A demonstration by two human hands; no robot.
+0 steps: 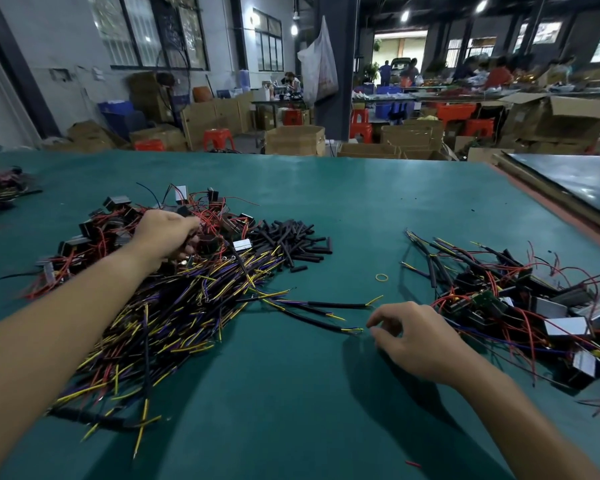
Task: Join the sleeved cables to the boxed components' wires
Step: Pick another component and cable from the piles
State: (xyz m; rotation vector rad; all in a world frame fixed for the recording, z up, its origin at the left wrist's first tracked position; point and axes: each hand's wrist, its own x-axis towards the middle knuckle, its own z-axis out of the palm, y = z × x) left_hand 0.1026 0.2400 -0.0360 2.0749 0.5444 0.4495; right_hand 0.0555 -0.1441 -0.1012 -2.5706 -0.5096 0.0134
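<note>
Right hand relaxed, fingertips beside sleeved cable tip | left hand grips boxed component

Green-covered table: at L, a heap of sleeved cables w/ yellow & purple ends, boxed components w/ red wires piled behind it, short black tube pieces just beside. Ctr: a few loose cables & a yellow rubber band. At R, a tangle of components & cables; red wire scrap near front, dark wire bundle at far L edge.
</note>
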